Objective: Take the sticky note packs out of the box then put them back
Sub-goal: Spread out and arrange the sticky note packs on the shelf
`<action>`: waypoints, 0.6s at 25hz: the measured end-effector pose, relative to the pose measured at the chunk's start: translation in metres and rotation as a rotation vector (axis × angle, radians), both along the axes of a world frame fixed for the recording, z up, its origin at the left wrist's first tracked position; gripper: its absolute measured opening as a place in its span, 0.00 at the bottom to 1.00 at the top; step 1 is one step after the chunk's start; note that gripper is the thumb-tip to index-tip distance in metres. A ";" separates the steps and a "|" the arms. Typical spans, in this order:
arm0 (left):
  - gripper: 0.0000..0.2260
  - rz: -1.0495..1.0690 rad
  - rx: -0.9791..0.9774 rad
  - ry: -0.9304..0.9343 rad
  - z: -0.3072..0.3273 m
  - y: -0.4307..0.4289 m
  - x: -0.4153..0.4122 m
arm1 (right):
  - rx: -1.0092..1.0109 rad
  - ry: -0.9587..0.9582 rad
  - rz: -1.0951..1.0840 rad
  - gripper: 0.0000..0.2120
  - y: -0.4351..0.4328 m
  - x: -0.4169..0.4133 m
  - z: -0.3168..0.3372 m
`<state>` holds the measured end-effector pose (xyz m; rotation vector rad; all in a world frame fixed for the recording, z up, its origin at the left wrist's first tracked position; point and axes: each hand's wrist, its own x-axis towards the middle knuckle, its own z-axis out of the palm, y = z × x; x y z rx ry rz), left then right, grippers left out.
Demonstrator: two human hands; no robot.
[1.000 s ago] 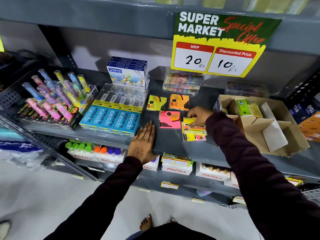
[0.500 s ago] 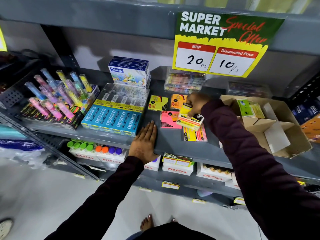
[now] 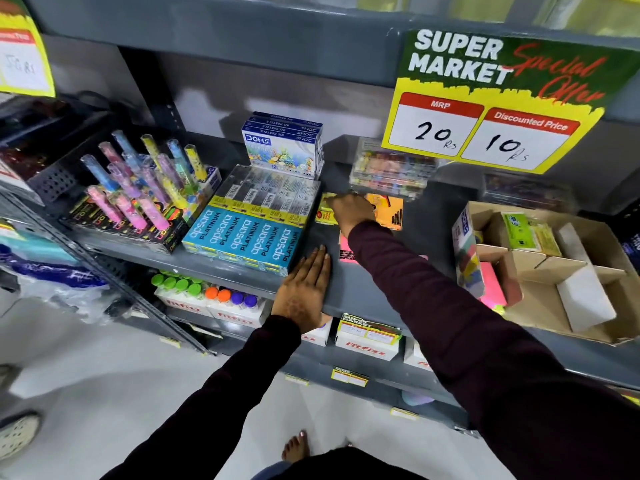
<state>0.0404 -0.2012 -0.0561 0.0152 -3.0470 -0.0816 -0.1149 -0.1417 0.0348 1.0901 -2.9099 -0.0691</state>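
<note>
My right hand (image 3: 350, 210) reaches across the grey shelf (image 3: 374, 292) and its fingers curl down over a yellow sticky note pack (image 3: 325, 213) at the back, beside the pencil boxes. An orange pack (image 3: 389, 209) lies just right of that hand. My sleeve covers most of a pink pack (image 3: 345, 251). My left hand (image 3: 305, 292) lies flat on the shelf's front edge, fingers apart, holding nothing. The cardboard box (image 3: 585, 327) stands at the right with a green pack (image 3: 523, 230), a pink pack (image 3: 491, 284) and a multicoloured pack (image 3: 467, 259) inside.
Blue Apsara pencil boxes (image 3: 249, 237) and a Doms box stack (image 3: 282, 143) sit left of the packs. Glitter tubes (image 3: 145, 181) stand further left. Clear crayon cases (image 3: 391, 171) are behind. A price sign (image 3: 485, 98) hangs above. Bottles fill the shelf below.
My right hand lifted a yellow pack from the front stack, then moved back and left to the yellow pack near the pencil boxes. My left hand stayed put.
</note>
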 end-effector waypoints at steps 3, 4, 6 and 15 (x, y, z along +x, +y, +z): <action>0.46 -0.005 -0.006 0.004 0.000 0.000 0.000 | 0.020 -0.032 0.030 0.18 0.000 -0.007 -0.008; 0.46 -0.006 -0.005 0.007 0.000 0.000 0.000 | 0.028 -0.052 0.038 0.17 0.000 -0.009 -0.009; 0.45 -0.007 0.003 0.012 0.000 0.000 0.000 | 0.026 -0.108 0.047 0.17 0.000 -0.011 -0.009; 0.46 -0.020 0.056 0.008 -0.001 -0.002 0.000 | -0.218 -0.284 -0.145 0.06 0.071 -0.013 0.013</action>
